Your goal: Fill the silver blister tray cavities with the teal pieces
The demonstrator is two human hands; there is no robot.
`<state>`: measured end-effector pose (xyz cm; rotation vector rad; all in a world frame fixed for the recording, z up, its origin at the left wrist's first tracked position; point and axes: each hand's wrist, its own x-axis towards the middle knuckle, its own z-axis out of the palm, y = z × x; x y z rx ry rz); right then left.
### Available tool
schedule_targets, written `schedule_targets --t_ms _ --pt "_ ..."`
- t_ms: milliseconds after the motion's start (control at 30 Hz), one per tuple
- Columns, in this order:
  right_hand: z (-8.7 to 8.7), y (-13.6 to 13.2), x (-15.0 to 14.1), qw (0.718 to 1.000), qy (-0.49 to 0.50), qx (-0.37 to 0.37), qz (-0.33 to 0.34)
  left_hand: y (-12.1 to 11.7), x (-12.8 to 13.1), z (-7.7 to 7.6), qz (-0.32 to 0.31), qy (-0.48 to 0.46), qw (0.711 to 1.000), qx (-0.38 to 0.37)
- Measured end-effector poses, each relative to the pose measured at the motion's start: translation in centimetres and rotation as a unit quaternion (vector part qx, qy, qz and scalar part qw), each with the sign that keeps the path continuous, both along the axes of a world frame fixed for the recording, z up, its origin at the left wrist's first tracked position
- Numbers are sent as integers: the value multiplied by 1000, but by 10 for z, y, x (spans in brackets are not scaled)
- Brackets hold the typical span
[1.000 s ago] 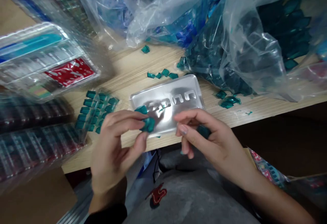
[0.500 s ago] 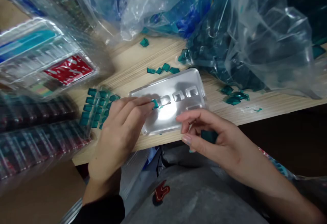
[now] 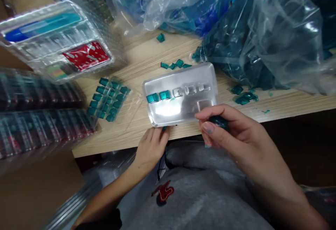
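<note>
Two hands (image 3: 236, 132) are in view, and one dark teal piece (image 3: 217, 121) sits in the right hand. The one clear plastic tray (image 3: 168, 109) has six pockets: two hold a teal piece each (image 3: 152, 98), three small ones (image 3: 190, 90) are empty, and one larger square pocket (image 3: 205, 105) is empty too. On the table (image 3: 118, 139), four loose pieces (image 3: 179, 63) lie above the tray, one more (image 3: 160, 37) lies farther up, and about three (image 3: 243, 99) lie clumped at right. A block of about twenty pieces (image 3: 107, 99) lies at left. There are two big plastic bags (image 3: 278, 41) and four clear packs (image 3: 60, 41).
</note>
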<state>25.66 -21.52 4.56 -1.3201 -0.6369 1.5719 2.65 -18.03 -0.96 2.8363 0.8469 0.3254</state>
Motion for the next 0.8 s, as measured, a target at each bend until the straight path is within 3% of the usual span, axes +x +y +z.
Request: schedule_targets --t_ms 100,233,300,400,500,600,733,800 --pt "2 -2 -5 997 -74 32 2 -3 -3 -2 35 -47 998 -30" --pt "-2 -5 -16 992 -108 48 53 -9 0 21 80 -125 982 -117" --pt "-4 -7 -23 991 -86 48 87 -10 8 36 112 -224 949 -189" --pt "-2 -7 -31 993 -59 50 92 -7 26 49 137 -369 877 -274" --pt "3 -6 -31 993 -81 67 52 -2 39 54 147 -412 844 -310" --pt "5 -3 -27 987 -127 94 29 2 45 53 137 -415 843 -313" --pt "-1 2 -26 972 -190 141 9 5 48 46 77 -415 873 -246" --pt "-6 4 -28 954 -233 189 -12 8 49 42 79 -418 877 -225"
